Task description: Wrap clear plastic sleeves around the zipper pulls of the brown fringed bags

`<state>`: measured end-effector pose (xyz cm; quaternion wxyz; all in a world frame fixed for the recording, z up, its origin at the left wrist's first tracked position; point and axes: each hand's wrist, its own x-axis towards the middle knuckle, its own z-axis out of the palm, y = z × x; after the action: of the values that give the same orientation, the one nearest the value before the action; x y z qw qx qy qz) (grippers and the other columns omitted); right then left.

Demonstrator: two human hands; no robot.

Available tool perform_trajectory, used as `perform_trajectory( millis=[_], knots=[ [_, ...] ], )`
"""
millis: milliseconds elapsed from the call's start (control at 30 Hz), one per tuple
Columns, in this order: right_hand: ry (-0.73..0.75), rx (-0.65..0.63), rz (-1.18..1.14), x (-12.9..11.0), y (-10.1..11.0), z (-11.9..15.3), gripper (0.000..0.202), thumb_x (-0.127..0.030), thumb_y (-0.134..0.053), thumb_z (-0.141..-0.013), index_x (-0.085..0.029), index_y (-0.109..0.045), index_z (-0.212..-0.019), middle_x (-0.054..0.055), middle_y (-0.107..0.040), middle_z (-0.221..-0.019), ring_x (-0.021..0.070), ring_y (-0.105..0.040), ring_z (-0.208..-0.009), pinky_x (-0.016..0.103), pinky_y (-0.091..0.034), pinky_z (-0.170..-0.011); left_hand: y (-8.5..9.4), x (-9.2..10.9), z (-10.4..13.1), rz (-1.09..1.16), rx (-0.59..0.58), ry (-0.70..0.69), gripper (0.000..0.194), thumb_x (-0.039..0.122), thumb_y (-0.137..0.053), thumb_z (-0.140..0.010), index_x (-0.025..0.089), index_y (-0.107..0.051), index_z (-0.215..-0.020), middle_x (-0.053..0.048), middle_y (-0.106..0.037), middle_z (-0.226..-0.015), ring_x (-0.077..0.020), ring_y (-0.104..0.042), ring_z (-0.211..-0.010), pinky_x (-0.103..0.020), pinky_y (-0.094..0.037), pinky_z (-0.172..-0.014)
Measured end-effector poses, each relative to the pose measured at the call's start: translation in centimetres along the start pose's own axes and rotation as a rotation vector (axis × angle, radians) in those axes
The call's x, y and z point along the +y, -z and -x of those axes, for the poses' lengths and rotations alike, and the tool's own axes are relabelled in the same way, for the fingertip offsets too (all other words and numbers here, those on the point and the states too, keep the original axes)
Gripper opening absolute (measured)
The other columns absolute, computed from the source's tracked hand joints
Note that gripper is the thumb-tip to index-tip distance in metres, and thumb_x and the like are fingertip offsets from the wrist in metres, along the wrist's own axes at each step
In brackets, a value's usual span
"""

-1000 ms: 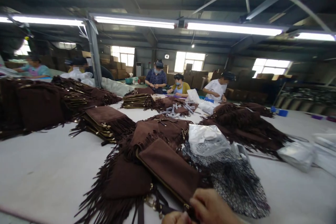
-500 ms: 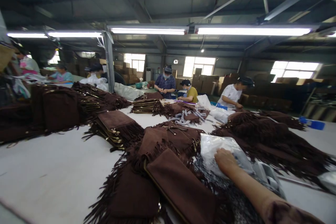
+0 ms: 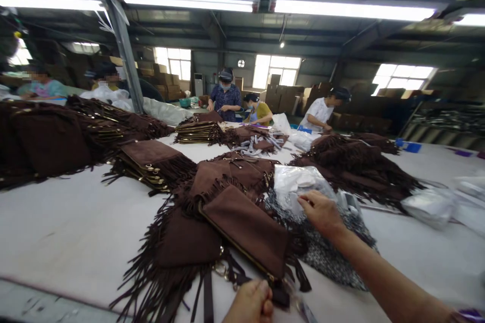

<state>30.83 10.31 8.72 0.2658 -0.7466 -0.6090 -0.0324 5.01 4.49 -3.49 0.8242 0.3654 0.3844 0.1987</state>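
My right hand (image 3: 322,213) is over the front of a clear plastic bag (image 3: 299,181), its thumb and fingers pinched together; what they hold, if anything, is too small to make out. The plastic bag lies on a black-and-white speckled cloth (image 3: 333,257). At the bottom edge my left hand (image 3: 252,302) is closed beside the lower corner of a brown fringed pouch (image 3: 246,227) with a brass zip. Its fingers hide whatever is in them. A dark strap and a metal clasp (image 3: 221,268) lie just by that hand. Another brown fringed pouch (image 3: 189,242) lies underneath.
Stacks of brown fringed pouches (image 3: 155,156) stand to the left and behind. A brown fringed heap (image 3: 356,161) and plastic bags (image 3: 432,207) lie to the right on the white table (image 3: 56,232). Several people work farther back, one in a dark blue top (image 3: 226,98).
The view has tipped down and shifted right. My left hand has come into view at the bottom. My right hand has drawn back from the plastic bag's top, fingers now pinched.
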Motion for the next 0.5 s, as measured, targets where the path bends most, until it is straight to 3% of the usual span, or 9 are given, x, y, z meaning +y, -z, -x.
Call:
perform_trajectory(
  millis=[67, 200, 267, 333, 400, 500],
  knots=[
    [-0.156, -0.012, -0.388, -1.7, 0.2, 4.6, 0.026, -0.040, -0.056, -0.082, -0.018, -0.069, -0.082, 0.004, -0.067, -0.077, 0.0182, -0.059, -0.072, 0.028, -0.044, -0.068, -0.7, 0.3, 0.8, 0.108, -0.024, 0.040, 0.055, 0.069, -0.066, -0.064, 0.020, -0.047, -0.078, 0.010, -0.039, -0.054, -0.0019, -0.021, -0.038, -0.018, -0.011, -0.041],
    [-0.541, -0.166, -0.973, -4.7, -1.5, 13.8, 0.035, -0.051, -0.063, -0.076, -0.017, -0.063, -0.076, -0.004, -0.048, -0.049, 0.0097, -0.038, -0.045, 0.023, -0.027, -0.044, -2.0, 1.2, 2.8, 0.164, -0.028, -0.004, 0.057, 0.071, -0.063, -0.067, 0.019, -0.047, -0.084, 0.008, -0.046, -0.063, -0.0006, -0.018, -0.038, -0.019, -0.007, -0.039],
    [-0.651, -0.216, -1.141, -5.4, -2.5, 17.1, 0.037, -0.054, -0.064, -0.075, -0.017, -0.058, -0.072, -0.006, -0.042, -0.046, 0.0072, -0.031, -0.041, 0.022, -0.021, -0.042, -2.2, 1.4, 3.2, 0.193, -0.068, -0.015, 0.059, 0.073, -0.061, -0.068, 0.018, -0.048, -0.084, 0.008, -0.044, -0.061, -0.0003, -0.014, -0.038, -0.020, -0.006, -0.038],
    [-0.713, -0.251, -1.166, -5.6, -2.9, 19.1, 0.038, -0.054, -0.063, -0.076, -0.017, -0.057, -0.071, -0.007, -0.040, -0.046, 0.0070, -0.029, -0.041, 0.021, -0.020, -0.041, -2.3, 1.4, 3.2, 0.209, -0.100, -0.019, 0.059, 0.073, -0.061, -0.068, 0.018, -0.048, -0.082, 0.011, -0.037, -0.055, -0.0007, -0.010, -0.038, -0.020, -0.004, -0.038],
    [-0.657, -0.249, -1.015, -5.2, -2.7, 19.8, 0.034, -0.050, -0.062, -0.078, -0.017, -0.060, -0.072, -0.004, -0.047, -0.050, 0.0095, -0.038, -0.044, 0.022, -0.028, -0.043, -2.3, 1.3, 3.2, 0.157, -0.107, -0.022, 0.053, 0.065, -0.068, -0.067, 0.019, -0.047, -0.081, 0.013, -0.029, -0.049, -0.0015, -0.011, -0.038, -0.020, -0.005, -0.038],
    [-0.279, -0.174, -0.689, -4.2, -1.6, 19.4, 0.023, -0.039, -0.058, -0.084, -0.019, -0.068, -0.079, 0.004, -0.064, -0.072, 0.0177, -0.057, -0.069, 0.028, -0.046, -0.065, -2.6, 1.2, 3.3, 0.035, -0.078, -0.024, 0.047, 0.048, -0.079, -0.063, 0.021, -0.045, -0.081, 0.015, -0.027, -0.046, -0.0021, -0.016, -0.036, -0.020, -0.007, -0.038]
  ],
)
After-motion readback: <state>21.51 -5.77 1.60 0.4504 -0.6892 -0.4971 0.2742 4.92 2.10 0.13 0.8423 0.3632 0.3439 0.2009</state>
